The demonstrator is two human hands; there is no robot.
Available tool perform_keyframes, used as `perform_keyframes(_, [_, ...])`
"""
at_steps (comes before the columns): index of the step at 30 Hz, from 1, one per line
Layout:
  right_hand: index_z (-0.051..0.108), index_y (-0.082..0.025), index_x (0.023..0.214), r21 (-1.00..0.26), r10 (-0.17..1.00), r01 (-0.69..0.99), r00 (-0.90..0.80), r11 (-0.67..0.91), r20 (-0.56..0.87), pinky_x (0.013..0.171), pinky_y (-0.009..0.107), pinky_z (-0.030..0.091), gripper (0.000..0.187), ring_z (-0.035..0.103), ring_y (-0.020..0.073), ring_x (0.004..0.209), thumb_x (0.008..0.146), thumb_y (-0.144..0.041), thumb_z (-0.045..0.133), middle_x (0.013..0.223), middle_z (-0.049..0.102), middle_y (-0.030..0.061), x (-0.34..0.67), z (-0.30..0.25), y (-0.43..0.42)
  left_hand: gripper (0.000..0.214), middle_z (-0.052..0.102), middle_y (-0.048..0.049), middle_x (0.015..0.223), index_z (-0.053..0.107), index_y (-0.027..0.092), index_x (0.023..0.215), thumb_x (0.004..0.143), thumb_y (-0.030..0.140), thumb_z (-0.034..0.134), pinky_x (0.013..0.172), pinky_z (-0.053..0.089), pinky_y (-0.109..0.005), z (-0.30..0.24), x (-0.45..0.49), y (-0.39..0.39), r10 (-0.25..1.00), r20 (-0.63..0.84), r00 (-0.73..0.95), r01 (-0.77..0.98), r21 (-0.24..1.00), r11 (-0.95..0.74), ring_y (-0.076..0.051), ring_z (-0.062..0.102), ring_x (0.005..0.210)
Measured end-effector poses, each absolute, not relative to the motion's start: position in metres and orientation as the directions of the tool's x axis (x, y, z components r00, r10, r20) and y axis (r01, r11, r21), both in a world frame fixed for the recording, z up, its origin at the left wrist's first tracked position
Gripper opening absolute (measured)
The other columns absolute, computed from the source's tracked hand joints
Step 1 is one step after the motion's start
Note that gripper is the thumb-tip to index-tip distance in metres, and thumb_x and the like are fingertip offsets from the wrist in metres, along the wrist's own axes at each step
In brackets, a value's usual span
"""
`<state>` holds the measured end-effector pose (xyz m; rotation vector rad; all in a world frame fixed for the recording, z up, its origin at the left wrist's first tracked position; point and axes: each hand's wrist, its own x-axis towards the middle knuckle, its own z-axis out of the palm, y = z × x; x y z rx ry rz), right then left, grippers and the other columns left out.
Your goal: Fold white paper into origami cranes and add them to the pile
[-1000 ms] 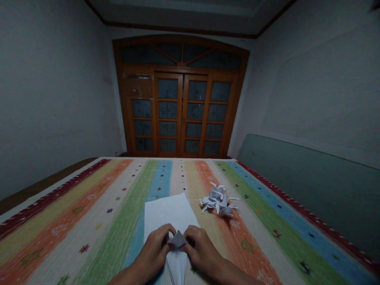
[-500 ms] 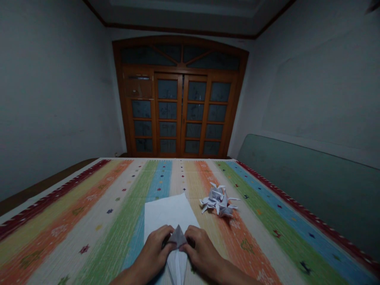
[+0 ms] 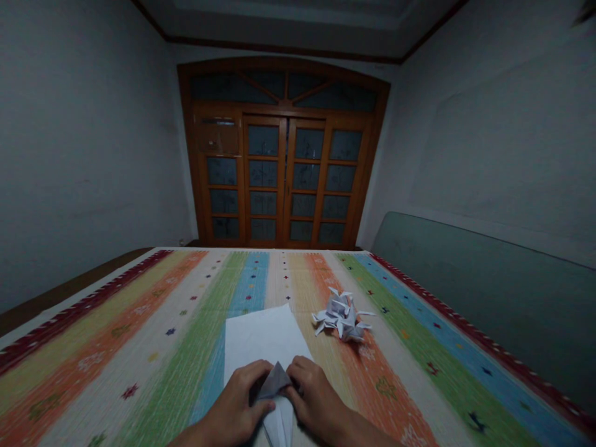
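Observation:
A piece of folded white paper (image 3: 278, 419) is between my hands at the bottom middle, its pointed top a small grey-white triangle and its long body running toward me. My left hand (image 3: 244, 397) pinches it on the left side, thumb near the triangle's base. On the other side my right hand (image 3: 313, 388) grips it with curled fingers close to the triangle. Beneath and beyond my hands lies a flat white sheet of paper (image 3: 261, 338). To the right sits a small pile of folded paper cranes (image 3: 342, 316) with pointed tips.
A striped, patterned tablecloth (image 3: 177, 347) covers the table. Along the right side stands a pale green padded panel (image 3: 465, 279). Wooden doors with glass panes (image 3: 284, 174) fill the far wall.
The triangular top of the folded paper has tilted and shifted slightly left and toward me. My left thumb has slid a little lower and away from the triangle.

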<state>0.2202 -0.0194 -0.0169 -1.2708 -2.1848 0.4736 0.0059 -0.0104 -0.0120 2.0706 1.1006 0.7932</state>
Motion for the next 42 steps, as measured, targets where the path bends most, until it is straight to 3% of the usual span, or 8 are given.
perform_keyframes(3, [0.067, -0.017, 0.096, -0.503, 0.867, 0.707, -0.425, 0.497, 0.259, 0.086, 0.031, 0.047, 0.019, 0.062, 0.0227, 0.097, 0.086, -0.002, 0.062, 0.105, 0.066, 0.0084, 0.22, -0.018, -0.021, 0.056, 0.064, -0.0156, 0.138, 0.064, 0.021, 0.128, 0.076, 0.033, 0.08, 0.11, 0.039, -0.05, -0.024, -0.003, -0.01, 0.86, 0.162, 0.483, 0.479, 0.773, -0.415, -0.038, 0.054, 0.124])
perform_keyframes(8, [0.065, -0.017, 0.103, -0.414, 0.856, 0.749, -0.453, 0.518, 0.25, 0.087, 0.034, 0.05, 0.019, 0.062, 0.0257, 0.1, 0.089, -0.004, 0.061, 0.108, 0.066, 0.0103, 0.217, -0.02, -0.021, 0.065, 0.06, -0.0126, 0.145, 0.063, 0.026, 0.131, 0.07, 0.022, 0.083, 0.12, 0.028, -0.058, -0.027, -0.003, -0.006, 0.873, 0.13, 0.471, 0.522, 0.756, -0.394, -0.041, 0.044, 0.138])
perform_keyframes(20, [0.062, -0.017, 0.106, -0.307, 0.83, 0.774, -0.487, 0.554, 0.271, 0.086, 0.035, 0.05, 0.02, 0.061, 0.026, 0.102, 0.088, -0.009, 0.063, 0.109, 0.065, 0.0096, 0.214, -0.021, -0.025, 0.057, 0.063, -0.0116, 0.138, 0.059, 0.027, 0.128, 0.075, 0.016, 0.075, 0.116, 0.035, -0.056, -0.04, -0.002, -0.002, 0.865, 0.219, 0.452, 0.524, 0.719, -0.456, -0.036, 0.053, 0.13])
perform_keyframes(22, [0.062, -0.017, 0.105, -0.338, 0.831, 0.76, -0.486, 0.555, 0.272, 0.086, 0.035, 0.05, 0.018, 0.061, 0.0255, 0.101, 0.089, -0.01, 0.062, 0.109, 0.065, 0.0099, 0.216, -0.021, -0.024, 0.048, 0.067, -0.0093, 0.129, 0.061, 0.027, 0.12, 0.076, 0.014, 0.073, 0.109, 0.043, -0.051, -0.036, 0.0, -0.002, 0.858, 0.249, 0.449, 0.526, 0.702, -0.479, -0.033, 0.058, 0.122])
perform_keyframes(25, [0.063, -0.017, 0.102, -0.408, 0.82, 0.712, -0.507, 0.572, 0.265, 0.085, 0.033, 0.05, 0.019, 0.061, 0.024, 0.099, 0.085, -0.008, 0.062, 0.108, 0.064, 0.0093, 0.22, -0.019, -0.022, 0.019, 0.069, -0.005, 0.097, 0.062, 0.023, 0.092, 0.081, 0.009, 0.061, 0.088, 0.05, -0.038, -0.022, 0.007, -0.006, 0.828, 0.263, 0.495, 0.528, 0.665, -0.527, -0.026, 0.062, 0.096])
perform_keyframes(27, [0.064, -0.017, 0.101, -0.454, 0.8, 0.662, -0.537, 0.596, 0.268, 0.084, 0.032, 0.049, 0.025, 0.061, 0.0233, 0.097, 0.079, -0.004, 0.063, 0.106, 0.063, 0.0083, 0.223, -0.017, -0.021, 0.022, 0.065, -0.0033, 0.088, 0.058, 0.022, 0.083, 0.075, 0.001, 0.054, 0.079, 0.047, -0.033, -0.014, 0.01, -0.009, 0.805, 0.265, 0.531, 0.529, 0.638, -0.559, -0.023, 0.061, 0.088])
perform_keyframes(31, [0.066, -0.018, 0.102, -0.513, 0.761, 0.574, -0.568, 0.638, 0.312, 0.084, 0.032, 0.05, 0.034, 0.061, 0.0235, 0.097, 0.071, -0.003, 0.063, 0.104, 0.062, 0.008, 0.23, -0.013, -0.023, 0.033, 0.063, -0.0035, 0.089, 0.057, 0.021, 0.082, 0.064, -0.006, 0.05, 0.077, 0.043, -0.032, -0.006, 0.011, -0.015, 0.774, 0.284, 0.566, 0.533, 0.59, -0.606, -0.023, 0.059, 0.089])
perform_keyframes(42, [0.071, -0.019, 0.101, -0.526, 0.642, 0.412, -0.659, 0.744, 0.392, 0.083, 0.03, 0.052, 0.028, 0.063, 0.0217, 0.095, 0.076, -0.007, 0.064, 0.103, 0.064, 0.0091, 0.245, -0.004, -0.024, 0.024, 0.071, -0.0042, 0.1, 0.069, 0.021, 0.087, 0.078, -0.001, 0.067, 0.083, 0.049, -0.031, 0.008, -0.013, -0.009, 0.596, 0.35, 0.723, 0.32, 0.595, -0.737, -0.021, 0.066, 0.094])
